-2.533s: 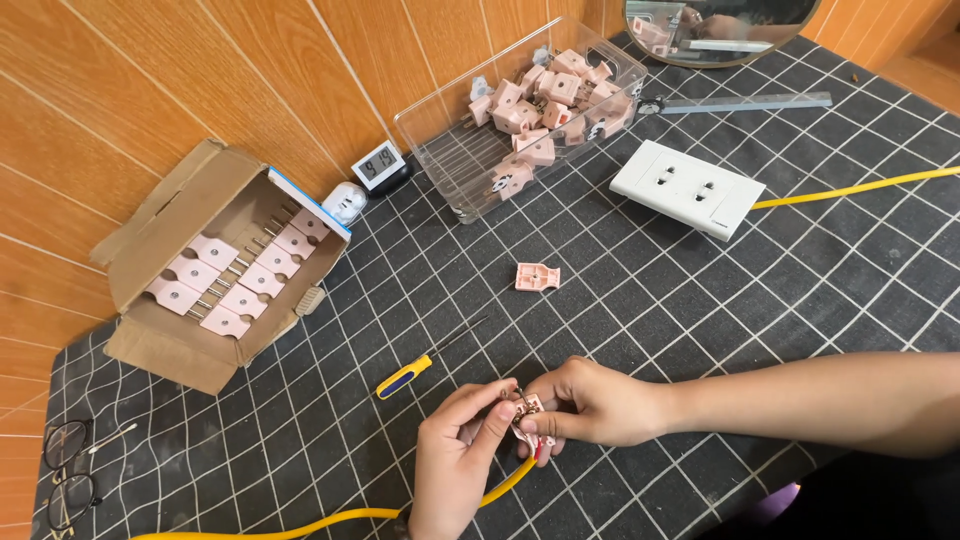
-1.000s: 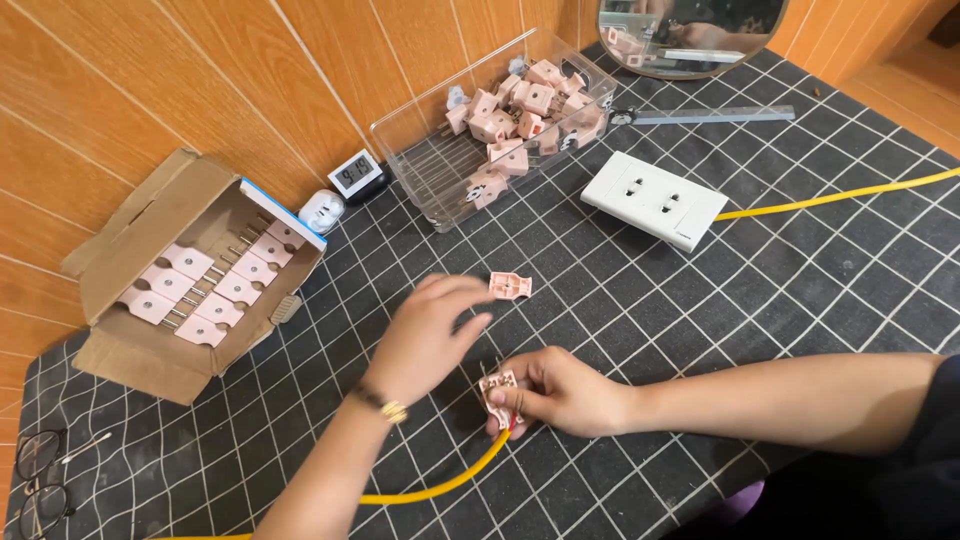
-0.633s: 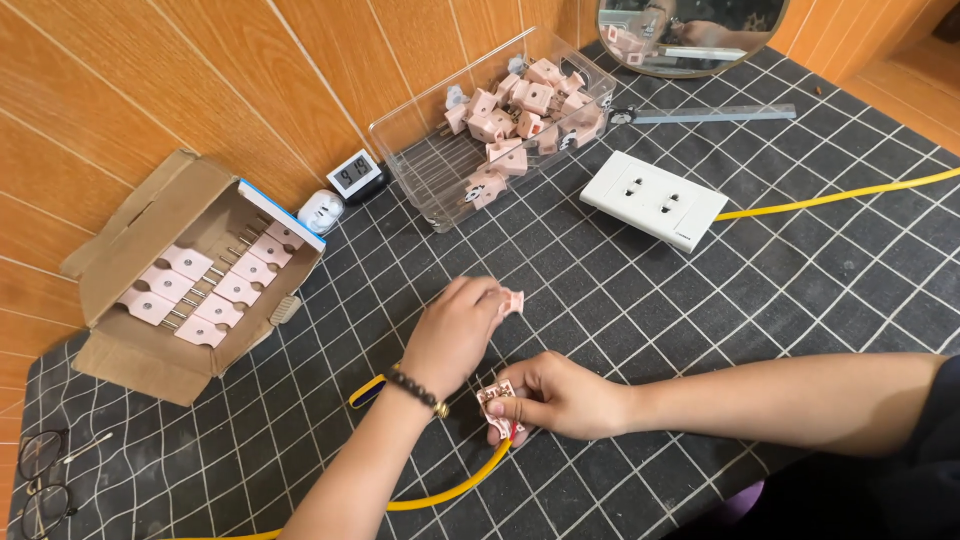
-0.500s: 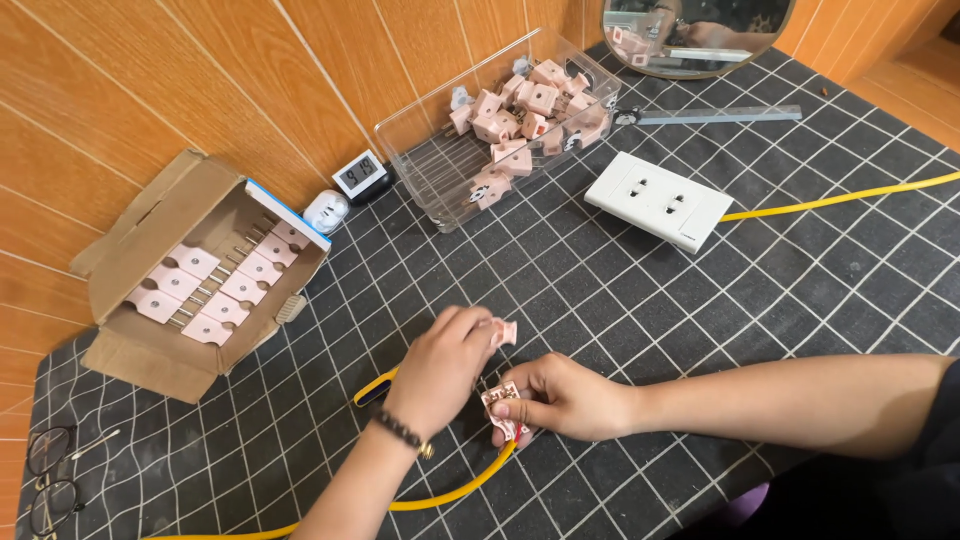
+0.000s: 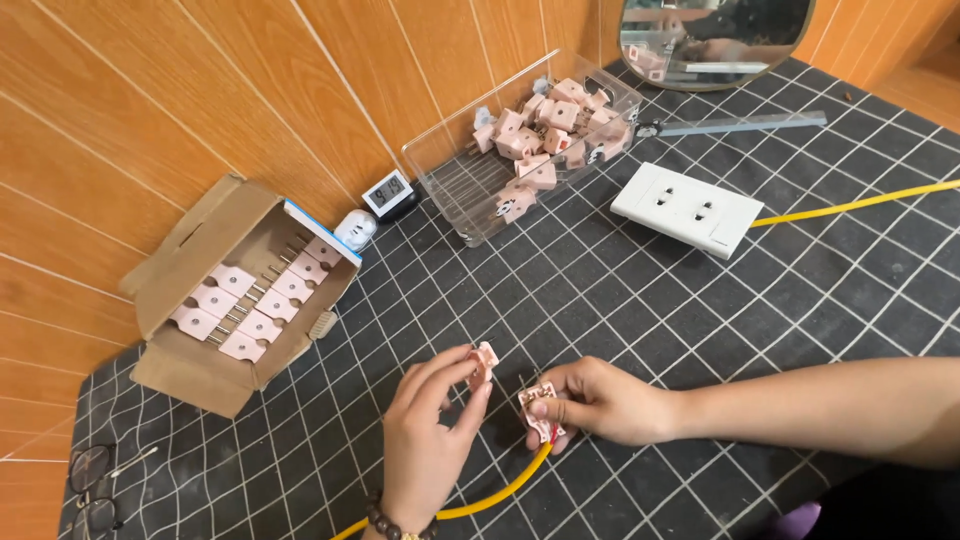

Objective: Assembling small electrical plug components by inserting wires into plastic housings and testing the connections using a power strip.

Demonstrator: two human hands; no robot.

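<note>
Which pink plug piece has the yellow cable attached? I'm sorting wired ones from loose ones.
The pink plug piece in the right hand: the yellow cable runs from it. The left hand holds a loose cover.

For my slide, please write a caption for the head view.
Left hand holds a pink plug cover; right hand holds a pink plug on a yellow cable.

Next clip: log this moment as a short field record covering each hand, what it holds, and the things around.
left hand: pinches a small pink plug cover at its fingertips
right hand: grips a pink plug body on the end of a yellow cable
surface: black gridded mat
cardboard box: open, rows of pink plugs inside
clear bin: loose pink plugs piled at its far end
white socket plate: lies flat, a second yellow cable running off to the right
also present: small digital clock, round mirror, eyeglasses
</note>
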